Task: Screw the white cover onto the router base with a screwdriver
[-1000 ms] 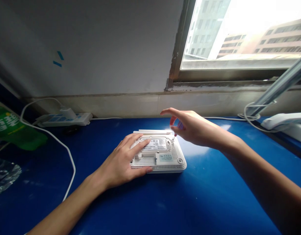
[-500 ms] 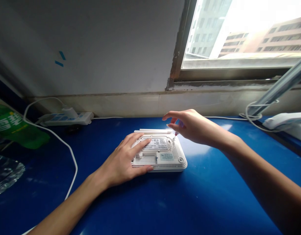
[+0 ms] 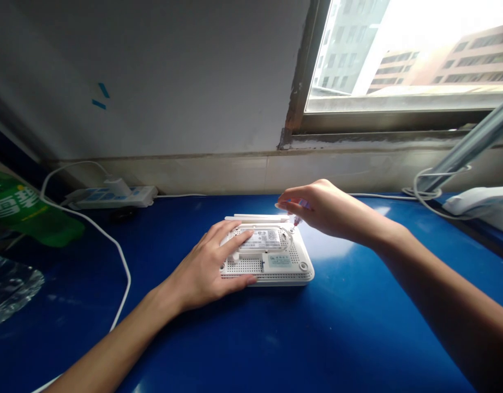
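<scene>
A white router (image 3: 282, 275) lies upside down on the blue table, its labels, vent holes and round corner recesses facing up. Across its left part rests my left hand (image 3: 213, 259), open, fingers spread flat on the underside and thumb along the near edge. My right hand (image 3: 317, 202) is closed around a small screwdriver (image 3: 297, 220) with a see-through purplish handle and a reddish collar. The driver stands tilted, its tip at the far right corner recess. My fingers hide most of its handle. Whether a screw sits in that recess I cannot tell.
A power strip (image 3: 143, 196) with a white plug lies against the wall at the left. A white cable (image 3: 123, 256) runs forward from it. Further left are a green bottle (image 3: 30, 213) and clear plastic (image 3: 14, 286). A metal pole (image 3: 464, 144) with wound cable stands at the right.
My right hand has turned slightly and shifted a little to the right, with more of the screwdriver showing. The left hand and the router stay in place.
</scene>
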{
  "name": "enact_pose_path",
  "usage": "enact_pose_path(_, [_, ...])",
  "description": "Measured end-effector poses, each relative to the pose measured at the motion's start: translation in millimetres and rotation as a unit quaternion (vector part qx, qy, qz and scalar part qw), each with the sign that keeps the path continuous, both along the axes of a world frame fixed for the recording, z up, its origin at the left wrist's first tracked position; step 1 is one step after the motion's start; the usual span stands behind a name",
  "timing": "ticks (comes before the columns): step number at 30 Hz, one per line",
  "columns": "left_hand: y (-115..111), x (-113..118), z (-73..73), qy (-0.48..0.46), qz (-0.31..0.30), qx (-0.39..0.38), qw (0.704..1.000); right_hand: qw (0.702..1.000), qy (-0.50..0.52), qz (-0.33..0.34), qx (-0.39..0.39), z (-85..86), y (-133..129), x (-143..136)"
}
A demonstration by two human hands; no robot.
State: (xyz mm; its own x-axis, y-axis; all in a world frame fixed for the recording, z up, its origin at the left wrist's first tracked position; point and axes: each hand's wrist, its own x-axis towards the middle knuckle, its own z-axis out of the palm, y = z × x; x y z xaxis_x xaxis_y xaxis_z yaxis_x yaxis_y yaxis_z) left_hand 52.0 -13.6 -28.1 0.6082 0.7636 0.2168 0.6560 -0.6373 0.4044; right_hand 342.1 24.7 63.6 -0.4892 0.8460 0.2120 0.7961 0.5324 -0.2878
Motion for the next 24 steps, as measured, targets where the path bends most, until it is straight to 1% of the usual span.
enact_pose_path(2, [0.2, 0.0, -0.4, -0.002, 0.003, 0.0, 1.0, 1.0, 0.01, 0.017, 0.002, -1.9, 1.0, 1.7])
enact_pose_path(4, [0.1, -0.1, -0.9, -0.005, 0.006, 0.002, 1.0, 0.999, 0.016, 0.048, 0.008, -2.4, 0.1, 4.9])
enact_pose_path(7, [-0.2, -0.5, -1.3, -0.006, 0.003, 0.006, 1.0, 0.997, 0.015, 0.079, 0.016, 0.1, -4.4, 6.8])
enact_pose_path(9, [-0.3, -0.6, -1.2, -0.006, 0.001, 0.006, 1.0, 0.997, 0.009, 0.074, 0.017, 2.7, -7.0, 4.6])
enact_pose_path(14, [-0.7, -0.2, 0.5, -0.001, 0.002, 0.003, 1.0, 1.0, -0.006, 0.018, -0.003, 3.8, -4.5, -1.5])
enact_pose_path(16, [-0.9, 0.0, 1.3, 0.001, 0.001, 0.002, 1.0, 1.0, 0.005, 0.026, -0.005, 2.2, -2.4, 0.3])
enact_pose_path(21, [-0.9, -0.6, 1.0, -0.001, -0.001, -0.002, 1.0, 0.997, 0.015, 0.076, 0.016, 1.9, -4.2, 5.8])
enact_pose_path(24, [-0.6, -1.0, 0.0, -0.005, -0.001, 0.004, 1.0, 0.998, 0.007, 0.06, 0.012, 4.5, -5.4, 3.1])
